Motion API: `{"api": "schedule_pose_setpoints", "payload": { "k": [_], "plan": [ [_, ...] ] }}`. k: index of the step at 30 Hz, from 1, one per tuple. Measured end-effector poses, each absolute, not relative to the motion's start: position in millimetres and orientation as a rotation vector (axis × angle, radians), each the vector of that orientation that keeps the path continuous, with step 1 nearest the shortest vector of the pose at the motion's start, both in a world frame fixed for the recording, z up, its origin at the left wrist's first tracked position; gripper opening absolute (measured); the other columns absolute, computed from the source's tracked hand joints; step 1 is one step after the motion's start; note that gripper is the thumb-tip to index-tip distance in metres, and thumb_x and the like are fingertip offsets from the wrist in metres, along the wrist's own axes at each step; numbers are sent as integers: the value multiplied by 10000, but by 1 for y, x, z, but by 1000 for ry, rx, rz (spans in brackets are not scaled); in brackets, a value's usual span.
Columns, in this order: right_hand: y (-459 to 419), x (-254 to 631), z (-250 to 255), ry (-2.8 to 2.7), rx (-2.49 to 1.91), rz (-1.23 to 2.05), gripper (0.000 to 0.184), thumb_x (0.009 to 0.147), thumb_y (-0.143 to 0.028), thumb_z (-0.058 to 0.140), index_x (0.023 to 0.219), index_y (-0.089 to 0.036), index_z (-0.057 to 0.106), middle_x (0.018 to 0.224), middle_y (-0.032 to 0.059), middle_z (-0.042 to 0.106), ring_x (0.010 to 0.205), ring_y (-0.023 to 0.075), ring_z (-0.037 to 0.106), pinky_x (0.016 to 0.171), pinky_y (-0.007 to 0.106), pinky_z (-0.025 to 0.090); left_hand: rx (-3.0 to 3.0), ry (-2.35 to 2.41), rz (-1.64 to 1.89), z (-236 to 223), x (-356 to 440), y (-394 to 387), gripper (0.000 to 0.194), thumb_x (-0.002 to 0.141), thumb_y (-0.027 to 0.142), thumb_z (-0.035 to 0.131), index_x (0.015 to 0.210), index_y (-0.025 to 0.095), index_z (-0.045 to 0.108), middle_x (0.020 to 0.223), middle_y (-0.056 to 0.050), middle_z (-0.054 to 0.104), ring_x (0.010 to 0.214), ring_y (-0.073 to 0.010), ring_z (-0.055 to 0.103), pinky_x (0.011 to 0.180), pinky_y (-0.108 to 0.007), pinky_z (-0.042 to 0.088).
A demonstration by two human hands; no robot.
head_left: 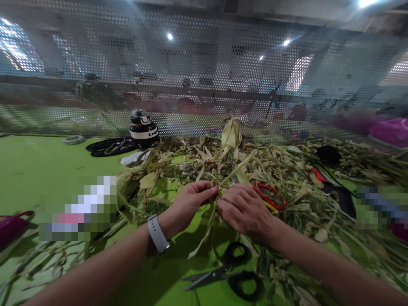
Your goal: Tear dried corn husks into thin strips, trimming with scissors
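Note:
My left hand pinches a strip of dried, husk-like leaf between thumb and forefinger. Close beside it, my right hand is closed around the same bundle, its fingers curled and partly hiding what they grip. A long pale stalk sticks up behind the hands, and thin strip ends hang down between them. Black-handled scissors lie below the hands on the green tabletop, blades pointing left. A red looped handle shows just beyond my right hand. My left wrist wears a pale watch strap.
Heaps of dried leaves spread across the back and right. A pale husk stands upright among them. At the back left are a black bottle, a black strap and a roll of tape. A perforated metal screen rises behind.

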State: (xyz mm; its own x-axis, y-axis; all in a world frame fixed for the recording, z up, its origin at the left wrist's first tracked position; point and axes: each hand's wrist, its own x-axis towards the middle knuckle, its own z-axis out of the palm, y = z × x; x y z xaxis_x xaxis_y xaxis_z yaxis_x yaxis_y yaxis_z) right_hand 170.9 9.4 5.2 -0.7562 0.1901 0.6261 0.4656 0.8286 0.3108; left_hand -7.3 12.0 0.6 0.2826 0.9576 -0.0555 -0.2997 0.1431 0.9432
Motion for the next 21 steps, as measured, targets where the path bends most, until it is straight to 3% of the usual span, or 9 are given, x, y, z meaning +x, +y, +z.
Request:
{"api": "schedule_pose_setpoints", "payload": {
  "k": [7,12,21],
  "plan": [
    [2,170,11,-2445,-399,-525,142,826,-120,502,924,-178,587,826,21,646,841,156,544,864,326,399,1085,864,981,4,-6,7,181,695,314,679,715,144,621,652,26,554,565,-68,471,561,-188,381],
    [5,171,20,-2227,-700,-379,66,819,-193,537,855,-186,593,867,53,637,856,189,549,795,352,390,1416,927,879,9,-10,8,224,751,355,608,763,132,626,647,27,518,548,-70,402,515,-190,326],
    [11,167,12,-2022,-1101,285,168,877,-268,463,793,-184,583,804,45,652,720,165,609,660,261,443,1467,902,916,10,-5,3,217,763,346,589,873,163,629,791,-5,589,711,-112,498,673,-223,406]
  ]
}}
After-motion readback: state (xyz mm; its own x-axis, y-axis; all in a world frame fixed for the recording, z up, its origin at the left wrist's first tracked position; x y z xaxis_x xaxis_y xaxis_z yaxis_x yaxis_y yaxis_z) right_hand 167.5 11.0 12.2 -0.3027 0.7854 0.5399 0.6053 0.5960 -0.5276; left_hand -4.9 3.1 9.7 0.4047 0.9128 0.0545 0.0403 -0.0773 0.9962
